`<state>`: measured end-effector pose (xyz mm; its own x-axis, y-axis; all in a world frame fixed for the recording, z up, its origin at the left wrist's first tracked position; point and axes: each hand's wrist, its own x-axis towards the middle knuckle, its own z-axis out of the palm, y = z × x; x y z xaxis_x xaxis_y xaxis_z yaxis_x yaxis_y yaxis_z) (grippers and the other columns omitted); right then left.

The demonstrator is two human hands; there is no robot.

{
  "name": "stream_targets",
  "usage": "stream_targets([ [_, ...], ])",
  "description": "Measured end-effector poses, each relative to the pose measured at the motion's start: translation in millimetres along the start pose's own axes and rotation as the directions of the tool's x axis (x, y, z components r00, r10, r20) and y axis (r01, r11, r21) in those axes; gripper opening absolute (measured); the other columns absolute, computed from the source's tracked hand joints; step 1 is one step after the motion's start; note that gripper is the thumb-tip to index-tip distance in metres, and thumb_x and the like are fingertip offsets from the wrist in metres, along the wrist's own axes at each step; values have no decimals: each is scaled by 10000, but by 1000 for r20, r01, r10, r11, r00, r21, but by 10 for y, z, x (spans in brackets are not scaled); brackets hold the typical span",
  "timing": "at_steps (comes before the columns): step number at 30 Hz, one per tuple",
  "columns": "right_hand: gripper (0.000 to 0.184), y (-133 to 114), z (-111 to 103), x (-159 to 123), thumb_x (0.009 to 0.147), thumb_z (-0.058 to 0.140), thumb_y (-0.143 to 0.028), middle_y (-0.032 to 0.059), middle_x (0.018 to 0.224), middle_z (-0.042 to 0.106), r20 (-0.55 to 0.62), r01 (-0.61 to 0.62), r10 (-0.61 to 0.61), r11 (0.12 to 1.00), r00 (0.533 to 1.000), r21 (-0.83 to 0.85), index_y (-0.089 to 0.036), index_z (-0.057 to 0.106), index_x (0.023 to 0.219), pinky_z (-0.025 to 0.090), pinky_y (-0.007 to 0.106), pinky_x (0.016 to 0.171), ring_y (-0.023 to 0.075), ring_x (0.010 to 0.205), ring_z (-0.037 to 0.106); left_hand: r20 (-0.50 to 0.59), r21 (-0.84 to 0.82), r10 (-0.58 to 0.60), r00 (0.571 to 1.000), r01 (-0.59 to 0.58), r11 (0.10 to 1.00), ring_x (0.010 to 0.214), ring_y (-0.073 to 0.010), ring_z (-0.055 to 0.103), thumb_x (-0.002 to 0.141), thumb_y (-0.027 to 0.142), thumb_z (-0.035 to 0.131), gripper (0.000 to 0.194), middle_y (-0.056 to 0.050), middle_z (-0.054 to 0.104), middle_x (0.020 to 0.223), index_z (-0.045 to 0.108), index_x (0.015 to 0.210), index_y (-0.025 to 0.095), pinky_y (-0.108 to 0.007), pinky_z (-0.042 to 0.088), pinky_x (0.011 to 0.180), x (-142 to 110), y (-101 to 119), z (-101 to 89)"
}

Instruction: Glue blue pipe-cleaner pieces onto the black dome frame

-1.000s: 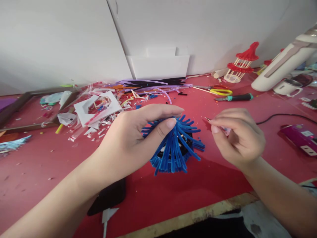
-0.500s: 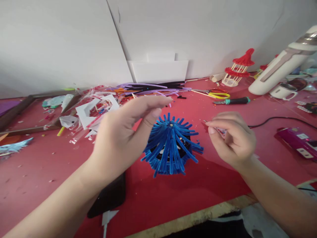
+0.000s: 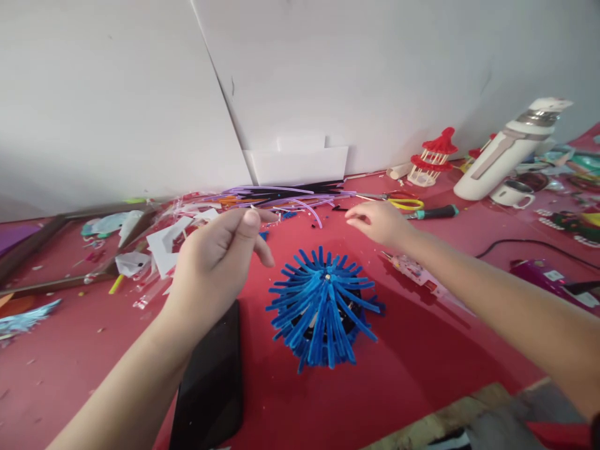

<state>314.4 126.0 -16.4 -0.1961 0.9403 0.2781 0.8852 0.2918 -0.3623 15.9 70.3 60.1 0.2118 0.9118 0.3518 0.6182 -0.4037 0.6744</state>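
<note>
A blue pipe-cleaner piece (image 3: 323, 306), its fuzzy stems spreading like a roof from a pale centre tip, stands on the red table over a dark round body. Up and left of it, my left hand (image 3: 218, 256) hovers with fingers apart, and nothing shows in it. My right hand (image 3: 382, 222) reaches beyond the blue piece, near the yellow-handled scissors (image 3: 405, 203). Its fingers are curled with a small gap at the thumb, and I see nothing between them. Below the right forearm lies a pink-and-white patterned tool (image 3: 415, 272) with a pointed tip.
Purple and black pipe cleaners (image 3: 290, 194) lie along the wall. Paper and plastic scraps (image 3: 164, 244) spread at left. A phone (image 3: 210, 381) lies under my left wrist. At right are green-handled pliers (image 3: 435, 212), a red-roofed stick model (image 3: 431, 159), a white flask (image 3: 506, 150) and a mug (image 3: 513, 195).
My right hand has moved forward and left, from beside the blue piece toward the pipe cleaners, uncovering the pink-and-white tool. My left hand has drawn back left, away from above the blue piece.
</note>
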Motion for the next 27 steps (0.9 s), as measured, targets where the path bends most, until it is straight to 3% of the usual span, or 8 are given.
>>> stream_targets([
  [3,149,85,196,426,925,664,-222,76,1044,773,157,-42,42,999,987,-1,-166,744,1037,550,387,965,221,995,717,42,72,52,998,-55,996,819,-206,713,1017,495,475,429,-20,771,885,673,741,234,-366,520,747,-12,-4,-6],
  [7,365,157,474,754,985,623,-401,98,1300,635,280,-95,93,995,955,-5,-183,614,1277,580,444,955,218,1115,652,65,98,110,992,-117,988,801,-182,704,1023,394,485,273,10,760,833,715,971,258,-328,543,740,-36,8,-9],
  [14,382,191,639,837,988,615,-420,97,1331,620,265,-63,62,998,962,-6,-198,602,1298,580,446,956,221,1130,645,89,25,143,986,-146,989,886,-183,721,1033,399,494,224,21,766,920,692,1076,302,-339,565,795,-102,54,15],
  [18,214,52,510,705,980,622,-300,117,1192,671,123,11,-16,999,992,35,-142,679,1113,551,436,996,225,1100,650,163,-30,198,967,-195,980,996,-192,734,994,375,573,213,-6,768,1066,671,1160,282,-323,598,887,-131,86,23],
  [20,129,-94,355,540,973,576,-181,121,1082,686,-6,39,-38,997,999,66,-134,690,934,522,412,1020,225,1088,644,251,-59,251,935,-244,968,1097,-201,724,966,358,617,268,-24,750,1195,652,1217,271,-315,595,974,-144,100,26],
  [22,134,-292,143,271,984,541,-180,103,1095,674,-149,69,-53,992,987,107,-155,669,956,538,382,963,210,1075,640,339,-83,294,894,-283,956,1185,-210,703,960,334,622,314,-32,722,1296,635,1268,276,-316,576,1043,-154,108,32],
  [25,72,-643,-200,-282,964,616,-227,40,976,684,-438,311,-177,915,881,256,-200,661,914,571,349,849,176,949,662,420,-162,337,842,-296,941,1265,-209,674,978,273,588,392,-24,693,1379,582,1369,305,-305,560,1082,-162,100,53],
  [27,73,-856,-371,-645,960,635,-203,26,937,688,-478,398,-235,875,846,276,-224,659,895,583,330,797,160,897,676,443,-227,366,819,-293,929,1275,-196,669,990,233,565,463,-7,691,1390,520,1440,330,-295,556,1089,-159,84,73],
])
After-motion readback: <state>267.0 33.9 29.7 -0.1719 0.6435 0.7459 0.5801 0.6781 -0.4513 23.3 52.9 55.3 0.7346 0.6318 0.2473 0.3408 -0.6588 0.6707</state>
